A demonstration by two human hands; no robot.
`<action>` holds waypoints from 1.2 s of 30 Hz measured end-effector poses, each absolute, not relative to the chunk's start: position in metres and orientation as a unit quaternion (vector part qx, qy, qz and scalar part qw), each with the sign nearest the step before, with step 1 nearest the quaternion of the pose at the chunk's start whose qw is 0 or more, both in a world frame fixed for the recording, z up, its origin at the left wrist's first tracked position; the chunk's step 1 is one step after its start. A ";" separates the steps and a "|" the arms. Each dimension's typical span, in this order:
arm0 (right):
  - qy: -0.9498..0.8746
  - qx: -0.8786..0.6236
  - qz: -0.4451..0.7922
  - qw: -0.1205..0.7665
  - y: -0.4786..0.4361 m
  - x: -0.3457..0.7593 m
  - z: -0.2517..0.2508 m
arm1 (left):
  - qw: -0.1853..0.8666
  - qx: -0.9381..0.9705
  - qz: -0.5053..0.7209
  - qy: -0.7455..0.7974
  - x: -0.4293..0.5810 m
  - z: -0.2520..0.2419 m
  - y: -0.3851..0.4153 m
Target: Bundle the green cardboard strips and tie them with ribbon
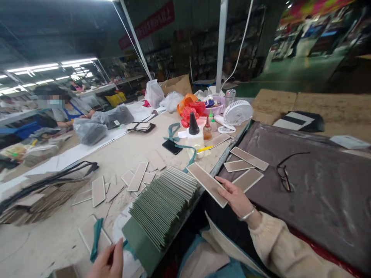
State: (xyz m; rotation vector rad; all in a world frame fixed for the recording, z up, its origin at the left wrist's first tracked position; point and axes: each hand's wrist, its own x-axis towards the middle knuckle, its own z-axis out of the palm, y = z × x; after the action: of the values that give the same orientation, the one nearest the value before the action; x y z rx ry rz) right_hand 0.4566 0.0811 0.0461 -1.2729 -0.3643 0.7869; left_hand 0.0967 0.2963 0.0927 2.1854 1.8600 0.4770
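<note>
Head: panel [207,183] in right hand [237,199]

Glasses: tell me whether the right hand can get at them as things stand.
Probably yes: the glasses lie uncovered on the right hand's side, seemingly within reach, though that hand holds a strip and would likely have to set it down first.

My right hand [239,201] is forward of the body, its thumb and fingers closed in a pinch grip and directed toward the upper left. My right wrist [255,219] is nearly in line with my forearm [290,243], which enters from the lower right. My left hand [108,263] is positioned low, at the bottom edge of view: thumb upright, index finger bent beside it. My left wrist is out of view.
</note>
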 end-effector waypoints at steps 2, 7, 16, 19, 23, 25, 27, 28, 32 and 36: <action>-0.168 -0.569 0.365 0.718 0.089 0.460 0.041 | 0.131 0.828 0.221 0.499 0.137 0.110 0.296; -0.162 -0.582 0.342 0.720 0.095 0.472 0.039 | 0.160 0.959 0.161 0.169 0.280 0.122 0.301; -0.019 -0.447 0.449 0.773 0.095 0.480 0.049 | 0.059 0.995 -0.079 0.027 0.403 0.081 0.312; 0.006 -0.439 0.467 0.767 0.101 0.486 0.051 | 0.031 0.997 -0.066 0.041 0.395 0.076 0.315; 0.015 -0.446 0.480 0.755 0.115 0.493 0.047 | 0.021 0.998 -0.028 0.050 0.386 0.073 0.319; 0.013 -0.443 0.479 0.757 0.120 0.495 0.044 | 0.026 0.998 -0.040 0.044 0.387 0.072 0.320; 0.017 -0.437 0.479 0.762 0.123 0.497 0.042 | 0.025 0.997 -0.050 0.053 0.389 0.073 0.320; 0.026 -0.431 0.480 0.763 0.124 0.498 0.041 | 0.024 0.997 -0.048 0.059 0.389 0.074 0.320; 0.059 -0.409 0.503 0.759 0.129 0.501 0.040 | 0.040 0.998 -0.017 0.046 0.379 0.081 0.324; 0.062 -0.410 0.511 0.753 0.142 0.504 0.036 | 0.062 0.998 -0.020 0.018 0.366 0.083 0.333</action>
State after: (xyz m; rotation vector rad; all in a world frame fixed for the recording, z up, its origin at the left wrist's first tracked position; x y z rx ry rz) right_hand 0.5043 0.1419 0.0355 -0.8956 0.1356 1.1150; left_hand 0.3663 0.3326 0.0833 3.0160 0.0535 -0.0594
